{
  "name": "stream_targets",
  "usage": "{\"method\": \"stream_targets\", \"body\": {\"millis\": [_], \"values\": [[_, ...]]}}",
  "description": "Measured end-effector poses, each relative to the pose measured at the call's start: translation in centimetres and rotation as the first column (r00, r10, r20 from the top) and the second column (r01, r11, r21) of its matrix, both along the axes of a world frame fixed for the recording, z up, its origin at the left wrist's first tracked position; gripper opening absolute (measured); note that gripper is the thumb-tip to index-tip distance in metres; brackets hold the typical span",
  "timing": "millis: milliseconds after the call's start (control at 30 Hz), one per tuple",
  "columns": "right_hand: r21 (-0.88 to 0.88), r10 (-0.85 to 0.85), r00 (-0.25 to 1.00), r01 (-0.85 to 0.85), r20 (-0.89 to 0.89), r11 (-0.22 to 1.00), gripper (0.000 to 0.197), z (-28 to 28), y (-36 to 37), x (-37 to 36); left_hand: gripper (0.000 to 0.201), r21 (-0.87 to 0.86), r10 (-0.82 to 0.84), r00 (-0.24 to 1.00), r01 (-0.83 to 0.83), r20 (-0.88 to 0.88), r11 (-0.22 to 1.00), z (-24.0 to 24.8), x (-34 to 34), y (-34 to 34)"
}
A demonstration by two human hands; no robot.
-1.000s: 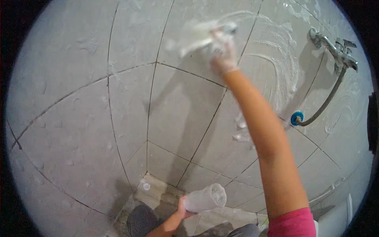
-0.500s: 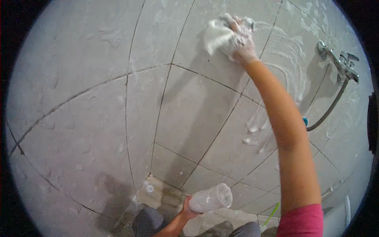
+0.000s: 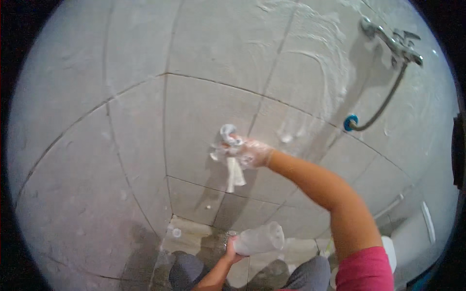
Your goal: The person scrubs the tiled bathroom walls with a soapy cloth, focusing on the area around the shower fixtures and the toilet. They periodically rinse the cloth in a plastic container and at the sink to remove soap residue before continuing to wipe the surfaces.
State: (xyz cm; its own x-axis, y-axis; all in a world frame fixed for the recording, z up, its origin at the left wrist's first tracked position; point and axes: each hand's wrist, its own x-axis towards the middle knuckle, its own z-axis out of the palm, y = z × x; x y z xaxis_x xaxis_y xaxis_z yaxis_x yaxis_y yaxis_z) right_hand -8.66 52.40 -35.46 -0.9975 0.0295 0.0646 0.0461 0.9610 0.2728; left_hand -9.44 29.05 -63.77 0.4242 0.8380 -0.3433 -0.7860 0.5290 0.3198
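Right hand point(image 3: 255, 153) has dropped from far upper tile point(image 3: 213, 43) to nearer tile point(image 3: 191, 121), crossing the grout line point(image 3: 208, 80). Forearm point(image 3: 303, 175), earlier reaching far, now slants left. White cloth point(image 3: 235, 175) now dangles nearward. Blue fitting point(image 3: 348, 122), mostly arm-hidden half a second ago, now clear.

Around the silver metal mixer tap point(image 3: 394, 44): pale grey rectangular wall tiles point(image 3: 208, 111), gridded by dark joint lines. Left of it: white foam point(image 3: 334, 77) in curved streaks. Below it: grey flexible hose point(image 3: 390, 100), magenta fabric sleeve point(image 3: 364, 271). Lower left of it: bright blue round wall fitting point(image 3: 350, 122), white limp cloth point(image 3: 235, 174), cloudy white cylindrical container point(image 3: 258, 239), grey trousers point(image 3: 309, 276).
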Motion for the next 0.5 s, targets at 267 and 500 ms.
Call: {"method": "stream_targets", "body": {"millis": [267, 500], "values": [[0.412, -0.323, 0.847, 0.497, -0.423, 0.764, 0.057, 19.8, -2.9, 8.7, 0.058, -0.013, -0.137, 0.990, 0.137, 0.039, 0.990, -3.3, 0.4, 0.4], [0.452, 0.026, 0.604, 0.567, -0.797, 0.689, 0.050, 8.8, -2.6, 7.2, 0.062, -0.012, -0.107, 0.994, 0.107, 0.009, 0.994, -4.1, -0.3, 0.8]]}}
